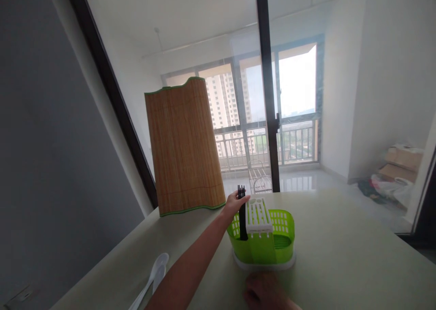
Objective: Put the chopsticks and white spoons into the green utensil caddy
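Note:
A bright green basket (260,251) with a white base stands on the pale table (327,255). A white slotted rack (259,215) sits across its top. My left hand (234,202) is closed on a black utensil (243,219) with several prongs at its upper end, held upright at the left side of the rack. Its lower part is inside or in front of the basket; which one I cannot tell. My right hand (264,289) is just in front of the basket, blurred and curled, and its fingers are not clear.
Two white spoons (157,269) lie at the table's left front. A bamboo mat (185,146) stands upright at the back left. Beyond the glass door are a wire rack (260,178), windows, and boxes (403,160) with bags on the floor.

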### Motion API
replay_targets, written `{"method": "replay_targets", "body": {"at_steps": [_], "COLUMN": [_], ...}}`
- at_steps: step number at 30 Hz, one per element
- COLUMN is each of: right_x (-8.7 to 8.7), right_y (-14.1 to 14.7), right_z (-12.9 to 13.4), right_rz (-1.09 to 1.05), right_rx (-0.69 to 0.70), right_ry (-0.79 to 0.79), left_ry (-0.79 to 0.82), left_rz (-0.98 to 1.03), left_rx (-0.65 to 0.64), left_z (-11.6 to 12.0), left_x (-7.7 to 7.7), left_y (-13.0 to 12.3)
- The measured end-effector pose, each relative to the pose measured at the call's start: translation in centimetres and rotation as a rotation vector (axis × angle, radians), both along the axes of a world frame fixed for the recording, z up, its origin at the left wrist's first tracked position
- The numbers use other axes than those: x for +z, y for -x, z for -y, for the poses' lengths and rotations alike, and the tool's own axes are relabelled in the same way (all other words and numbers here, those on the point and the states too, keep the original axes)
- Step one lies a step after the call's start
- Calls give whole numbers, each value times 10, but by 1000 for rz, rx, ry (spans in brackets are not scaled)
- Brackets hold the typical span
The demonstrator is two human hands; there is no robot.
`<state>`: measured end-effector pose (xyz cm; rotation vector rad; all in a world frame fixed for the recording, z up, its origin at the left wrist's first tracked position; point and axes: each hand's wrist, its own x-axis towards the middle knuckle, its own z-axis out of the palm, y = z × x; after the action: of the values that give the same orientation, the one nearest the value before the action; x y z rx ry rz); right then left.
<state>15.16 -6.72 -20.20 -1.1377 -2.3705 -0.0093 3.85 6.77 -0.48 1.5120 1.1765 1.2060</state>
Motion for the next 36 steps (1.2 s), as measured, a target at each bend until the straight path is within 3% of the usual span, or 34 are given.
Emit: {"method": "replay_targets", "body": {"at_steps": [4, 8, 16, 21, 24, 27, 31, 34, 36], "right_x": [-4, 4, 8, 9, 6, 0, -2, -2, -5], "right_y": [1, 0, -2, -2, 0, 2, -1, -6, -9], "right_z": [0, 5, 7, 6, 4, 1, 1, 3, 3], "right_rz": [-18, -28, -43, -31, -23, -29, -25, -79, -133], "right_rx": [-5, -5, -1, 23, 21, 2, 3, 60, 73], "right_ry": [-4, 2, -84, -121, -110, -99, -124, -182, -253], "left_ry": [-84, -167, -234, -281, -270, -242, -387, -491, -436], "left_rz": [32, -11, -252, -319, -301, -119, 154, 144, 13], "left_rx": [105, 172, 151, 142, 133, 121, 148, 194, 213], "left_z": [7, 25, 74, 81, 78, 75, 80, 88, 91], "left_x": [-3, -4, -25, -38, -37, -19, 38, 83, 98], "left_y": [6, 16, 21, 15, 12, 12, 27, 58, 85]}}
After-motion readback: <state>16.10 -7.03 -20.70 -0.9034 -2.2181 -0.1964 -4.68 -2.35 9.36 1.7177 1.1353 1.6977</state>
